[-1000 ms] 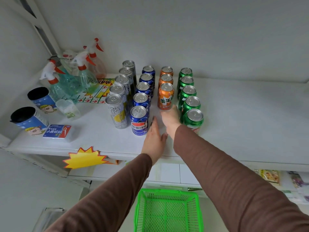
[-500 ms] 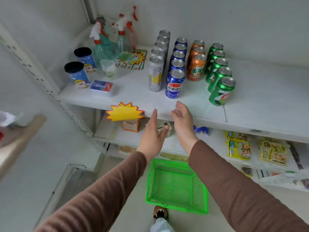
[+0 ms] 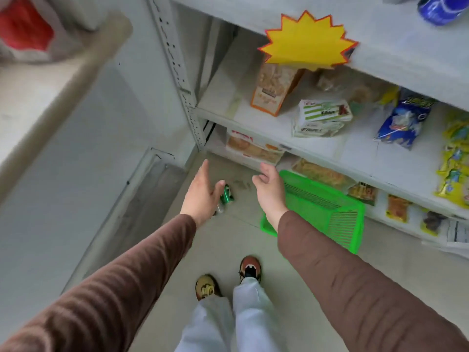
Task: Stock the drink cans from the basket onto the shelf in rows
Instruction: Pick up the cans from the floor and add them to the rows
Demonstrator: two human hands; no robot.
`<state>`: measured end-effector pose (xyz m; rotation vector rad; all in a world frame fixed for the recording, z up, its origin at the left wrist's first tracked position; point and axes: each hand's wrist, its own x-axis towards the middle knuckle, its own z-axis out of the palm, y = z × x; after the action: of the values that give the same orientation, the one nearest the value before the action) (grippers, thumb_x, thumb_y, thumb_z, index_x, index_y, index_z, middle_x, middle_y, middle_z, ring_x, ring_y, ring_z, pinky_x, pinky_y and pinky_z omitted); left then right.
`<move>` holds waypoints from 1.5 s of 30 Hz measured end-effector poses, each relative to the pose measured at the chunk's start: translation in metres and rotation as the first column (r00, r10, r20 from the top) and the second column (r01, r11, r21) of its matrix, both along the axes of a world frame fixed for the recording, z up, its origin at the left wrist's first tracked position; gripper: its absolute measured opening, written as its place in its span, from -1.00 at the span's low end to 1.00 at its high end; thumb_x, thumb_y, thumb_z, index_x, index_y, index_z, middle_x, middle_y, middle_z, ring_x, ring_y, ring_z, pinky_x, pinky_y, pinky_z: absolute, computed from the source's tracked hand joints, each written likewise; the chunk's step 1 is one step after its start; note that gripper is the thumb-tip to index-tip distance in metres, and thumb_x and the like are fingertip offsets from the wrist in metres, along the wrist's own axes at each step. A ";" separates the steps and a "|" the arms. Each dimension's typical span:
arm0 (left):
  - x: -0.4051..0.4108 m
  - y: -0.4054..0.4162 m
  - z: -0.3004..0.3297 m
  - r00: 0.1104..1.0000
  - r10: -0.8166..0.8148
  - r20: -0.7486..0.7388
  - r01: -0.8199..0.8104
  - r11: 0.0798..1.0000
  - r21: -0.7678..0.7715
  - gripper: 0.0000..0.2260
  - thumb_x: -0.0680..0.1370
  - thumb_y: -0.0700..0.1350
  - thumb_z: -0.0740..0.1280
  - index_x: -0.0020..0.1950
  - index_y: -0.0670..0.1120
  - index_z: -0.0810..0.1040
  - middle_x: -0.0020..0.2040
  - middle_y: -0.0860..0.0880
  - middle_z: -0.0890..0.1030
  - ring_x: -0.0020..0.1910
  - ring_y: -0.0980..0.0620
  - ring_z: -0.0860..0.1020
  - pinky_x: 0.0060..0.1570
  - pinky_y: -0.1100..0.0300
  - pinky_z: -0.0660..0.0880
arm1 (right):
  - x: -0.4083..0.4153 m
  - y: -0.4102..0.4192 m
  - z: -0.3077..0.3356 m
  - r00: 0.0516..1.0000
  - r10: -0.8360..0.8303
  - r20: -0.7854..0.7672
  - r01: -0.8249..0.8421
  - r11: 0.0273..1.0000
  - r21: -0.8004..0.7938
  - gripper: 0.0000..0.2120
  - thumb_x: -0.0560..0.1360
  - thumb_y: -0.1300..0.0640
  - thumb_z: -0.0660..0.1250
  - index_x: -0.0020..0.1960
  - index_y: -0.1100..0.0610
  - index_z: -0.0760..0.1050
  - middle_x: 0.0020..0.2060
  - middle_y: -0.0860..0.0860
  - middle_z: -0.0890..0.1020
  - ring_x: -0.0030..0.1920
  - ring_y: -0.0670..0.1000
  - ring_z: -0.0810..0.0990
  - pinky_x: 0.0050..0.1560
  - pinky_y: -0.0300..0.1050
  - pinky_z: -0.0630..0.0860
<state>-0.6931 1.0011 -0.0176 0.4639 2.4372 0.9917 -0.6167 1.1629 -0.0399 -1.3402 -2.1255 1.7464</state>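
Head view caught plenty half-seen: a blue can (image 3: pixel 441 7) on the top shelf (image 3: pixel 406 47) was cut off by the frame's edge, and a green can (image 3: pixel 226 196) on the floor lay partly hidden behind the left hand (image 3: pixel 203 196), blurred. Both hands hung spread and loose, holding nothing. Right hand (image 3: pixel 270 191) overlapped the green basket (image 3: pixel 337 217), which sat on the floor beside the bottom shelf.

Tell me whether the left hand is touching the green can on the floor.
Cannot tell. In the head view the left hand overlaps the green can lying on the floor, hiding part of it; no contact or gap shows, and its fingers look straight.
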 end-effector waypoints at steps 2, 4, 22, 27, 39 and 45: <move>-0.003 -0.014 -0.043 0.998 0.043 0.046 -0.041 0.998 -0.051 -0.35 0.62 0.05 0.24 0.60 -0.12 0.02 0.56 -0.13 0.20 0.52 -0.05 0.22 0.38 0.24 0.15 | -0.003 -0.009 -0.047 0.997 0.030 0.078 -0.030 0.999 -0.012 -0.60 0.61 0.23 0.31 0.43 0.12 0.42 0.39 0.01 0.52 0.32 0.01 0.53 0.27 -0.17 0.41; -0.004 -0.023 -0.089 0.993 0.073 0.091 -0.065 0.994 -0.093 -0.36 0.62 0.04 0.25 0.60 -0.10 0.02 0.54 -0.14 0.25 0.49 -0.08 0.27 0.37 0.18 0.22 | -0.006 -0.015 -0.097 0.985 0.074 0.157 -0.072 0.997 -0.016 -0.61 0.61 0.21 0.32 0.42 0.12 0.43 0.36 0.02 0.54 0.28 0.03 0.55 0.27 -0.12 0.44; 0.009 -0.052 -0.465 0.978 0.130 0.166 -0.083 0.961 -0.263 -0.46 0.63 0.02 0.24 0.56 -0.06 0.15 0.51 -0.05 0.31 0.43 -0.02 0.33 0.32 0.26 0.18 | -0.033 -0.076 -0.520 0.880 0.161 0.446 -0.067 0.973 -0.219 -0.43 0.52 -0.01 0.46 0.44 0.18 0.40 0.34 0.13 0.51 0.28 0.15 0.55 0.30 0.01 0.49; 0.006 -0.060 -0.519 0.975 0.138 0.176 -0.089 0.962 -0.257 -0.46 0.63 0.07 0.22 0.56 -0.02 0.14 0.50 -0.01 0.32 0.43 0.03 0.32 0.36 0.22 0.24 | -0.049 -0.096 -0.570 0.899 0.046 0.435 0.042 0.981 -0.191 -0.35 0.28 -0.18 0.56 0.22 0.16 0.50 0.08 0.08 0.59 0.05 0.14 0.62 0.18 0.12 0.59; 0.015 -0.068 -0.501 0.973 0.142 0.183 -0.086 0.955 -0.285 -0.48 0.64 0.04 0.21 0.56 -0.06 0.15 0.52 -0.04 0.28 0.46 -0.01 0.29 0.35 0.24 0.19 | -0.031 -0.090 -0.550 0.920 -0.108 0.376 0.254 0.896 -0.364 -0.73 0.39 0.06 0.58 0.03 0.13 0.65 -0.20 0.02 0.72 -0.23 0.03 0.65 -0.18 -0.11 0.58; 0.028 -0.051 -0.385 0.971 0.170 0.169 -0.122 0.957 -0.264 -0.50 0.62 -0.01 0.25 0.52 -0.11 0.22 0.45 -0.10 0.37 0.39 -0.08 0.36 0.31 0.17 0.27 | -0.010 -0.073 -0.405 0.942 -0.199 0.269 0.321 0.767 -0.555 -0.84 0.45 0.14 0.56 -0.12 0.16 0.60 -0.23 0.06 0.64 -0.24 -0.03 0.57 -0.10 -0.28 0.56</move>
<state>-0.6653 0.9498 -0.4027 0.0969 2.4046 0.7294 -0.6271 1.0900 -0.4445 -1.9104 -1.3794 2.3329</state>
